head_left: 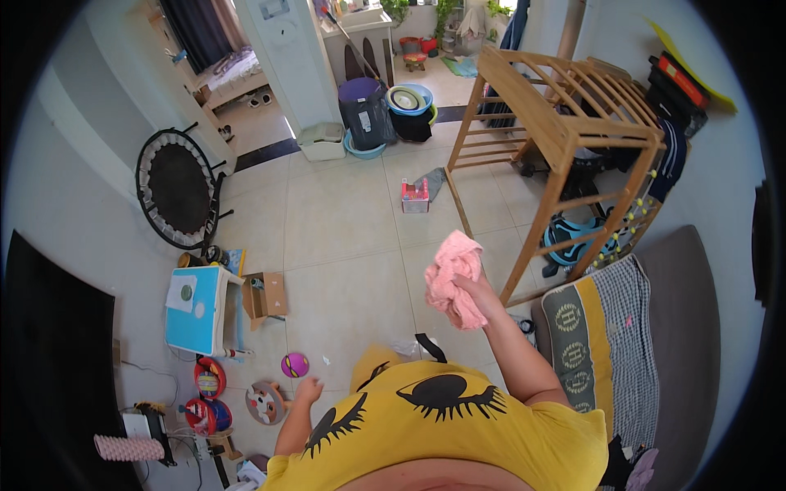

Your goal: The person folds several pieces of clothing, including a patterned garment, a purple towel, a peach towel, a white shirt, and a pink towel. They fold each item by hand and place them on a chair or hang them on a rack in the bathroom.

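Observation:
A crumpled pink cloth [453,274], towel-like in texture, is held up in front of me on the right. My right hand [483,296] grips its lower right side, the fingers partly buried in the folds. On the left, my left hand [309,389] hangs low beside my body, loosely curled with nothing visible in it. Close to it in the picture are a purple ball [295,365] and a round animal-face mat or cushion [266,403] on the floor.
A tall wooden slatted frame [565,135] stands at right, beside a sofa with a patterned cover [626,344]. Ahead lies a pink box [415,195] on tiles. At left are a blue-topped small table [194,299], a cardboard box [268,295] and a folded trampoline [178,186].

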`<state>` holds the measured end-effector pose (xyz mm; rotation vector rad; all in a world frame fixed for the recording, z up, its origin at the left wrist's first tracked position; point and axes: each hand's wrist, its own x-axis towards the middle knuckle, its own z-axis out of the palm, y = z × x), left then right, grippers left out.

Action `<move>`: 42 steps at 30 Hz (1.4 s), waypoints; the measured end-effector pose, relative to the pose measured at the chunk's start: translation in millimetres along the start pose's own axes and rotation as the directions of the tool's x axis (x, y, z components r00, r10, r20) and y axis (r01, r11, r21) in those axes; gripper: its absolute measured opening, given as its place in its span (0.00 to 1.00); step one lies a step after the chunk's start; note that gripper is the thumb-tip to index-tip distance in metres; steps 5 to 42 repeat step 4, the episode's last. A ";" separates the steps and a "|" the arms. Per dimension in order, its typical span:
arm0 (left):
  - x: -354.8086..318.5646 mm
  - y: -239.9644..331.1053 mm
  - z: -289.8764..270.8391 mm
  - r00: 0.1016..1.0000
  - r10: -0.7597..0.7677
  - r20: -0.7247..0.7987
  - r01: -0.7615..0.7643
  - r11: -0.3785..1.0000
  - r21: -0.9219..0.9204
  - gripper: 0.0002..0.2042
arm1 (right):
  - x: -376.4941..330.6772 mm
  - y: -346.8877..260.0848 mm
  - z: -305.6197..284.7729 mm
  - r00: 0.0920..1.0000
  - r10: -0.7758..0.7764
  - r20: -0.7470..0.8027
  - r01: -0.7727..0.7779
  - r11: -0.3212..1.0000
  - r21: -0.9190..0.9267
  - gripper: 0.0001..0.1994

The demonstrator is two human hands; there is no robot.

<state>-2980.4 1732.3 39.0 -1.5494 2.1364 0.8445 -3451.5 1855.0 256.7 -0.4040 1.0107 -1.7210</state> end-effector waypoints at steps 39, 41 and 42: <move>84.7 -95.8 -15.9 0.973 -0.206 0.109 0.213 0.976 -0.054 0.20 | 134.9 -5.8 45.5 0.988 0.012 0.152 -0.020 0.999 0.047 0.28; 84.7 -95.8 -15.9 0.973 -0.206 0.109 0.213 0.976 -0.054 0.20 | 134.9 -5.8 45.5 0.988 0.012 0.152 -0.020 0.999 0.047 0.28; 84.7 -95.8 -15.9 0.973 -0.206 0.109 0.213 0.976 -0.054 0.20 | 134.9 -5.8 45.5 0.988 0.012 0.152 -0.020 0.999 0.047 0.28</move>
